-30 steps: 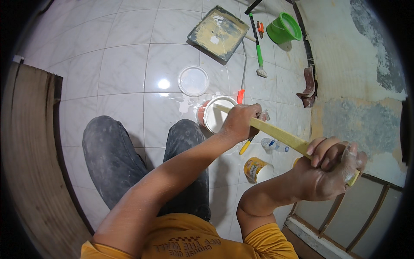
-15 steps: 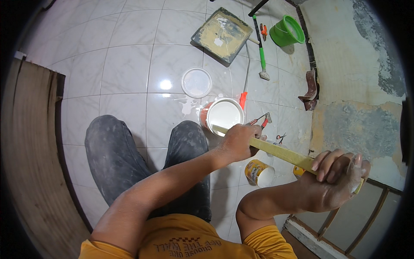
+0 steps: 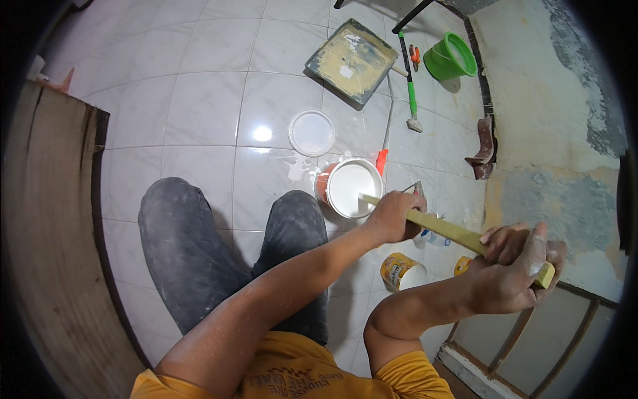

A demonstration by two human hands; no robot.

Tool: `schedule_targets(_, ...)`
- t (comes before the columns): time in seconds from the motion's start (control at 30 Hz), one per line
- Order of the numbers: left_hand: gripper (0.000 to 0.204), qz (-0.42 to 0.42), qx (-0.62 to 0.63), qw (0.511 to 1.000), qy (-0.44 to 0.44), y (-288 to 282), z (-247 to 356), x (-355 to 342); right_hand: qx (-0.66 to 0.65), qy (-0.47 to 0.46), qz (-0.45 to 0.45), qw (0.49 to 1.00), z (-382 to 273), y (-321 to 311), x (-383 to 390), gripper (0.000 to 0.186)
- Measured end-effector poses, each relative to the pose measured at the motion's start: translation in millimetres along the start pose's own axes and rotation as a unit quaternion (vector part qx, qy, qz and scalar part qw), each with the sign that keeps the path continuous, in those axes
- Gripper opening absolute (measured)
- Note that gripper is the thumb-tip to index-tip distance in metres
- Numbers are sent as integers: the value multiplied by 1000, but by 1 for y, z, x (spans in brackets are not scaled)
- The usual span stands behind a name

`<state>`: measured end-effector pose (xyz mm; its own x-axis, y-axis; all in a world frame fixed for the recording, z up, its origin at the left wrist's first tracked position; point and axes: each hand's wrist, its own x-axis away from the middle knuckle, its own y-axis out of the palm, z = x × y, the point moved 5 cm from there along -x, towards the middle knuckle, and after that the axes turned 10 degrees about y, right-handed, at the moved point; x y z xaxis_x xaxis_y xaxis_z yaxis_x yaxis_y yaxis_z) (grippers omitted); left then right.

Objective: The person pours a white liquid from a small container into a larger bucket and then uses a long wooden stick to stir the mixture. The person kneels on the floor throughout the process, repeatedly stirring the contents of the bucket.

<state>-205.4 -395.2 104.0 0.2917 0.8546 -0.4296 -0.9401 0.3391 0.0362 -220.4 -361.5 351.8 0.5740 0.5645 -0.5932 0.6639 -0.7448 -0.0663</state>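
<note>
A long pale-yellow wooden stick (image 3: 446, 230) slants across in front of me, its far end dipped in the white paint (image 3: 347, 186) of an orange-and-white bucket (image 3: 323, 184). My left hand (image 3: 393, 217) is closed around the stick close to the bucket's rim. Farther up, near the stick's upper end, my right hand (image 3: 518, 269) grips it with the fingers wrapped round. The bucket stands on the floor just beyond my right knee. Its round translucent lid (image 3: 312, 133) lies on the tiles behind it, beside white paint splashes (image 3: 298, 167).
A paint tray (image 3: 352, 63), a green-handled scraper (image 3: 411, 96), a roller frame with a red handle (image 3: 382, 159) and a green bucket (image 3: 450, 56) are farther off. A yellow can (image 3: 397, 267) stands near my right forearm. At the left is a wooden panel (image 3: 46, 219); a patchy wall (image 3: 545, 193) rises right.
The stick's dipped end has shifted from the bucket's near left side toward its right side. Both hands still grip it; the left has moved slightly right. The whole view has shifted a little.
</note>
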Motion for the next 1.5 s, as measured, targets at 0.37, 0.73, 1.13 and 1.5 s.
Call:
schedule_targets(0.37, 36, -41, -101, 994, -21, -51, 8, -11, -75, 9, -16, 997, 1, -1, 2, 29)
schedule_targets(0.73, 26, -145, -23, 986, -73, -21, 2, 6, -18, -18, -23, 999, -13, 15, 23, 33)
schedule_targets(1.13, 48, -32, -34, 998, -40, -36, 3, -20, -22, -72, -32, 997, -8, 29, 19, 30)
schedule_targets(1.5, 45, -77, -65, 995, -19, -56, 18, 7, -132, 1, -49, 990, -11, 4, 21, 25)
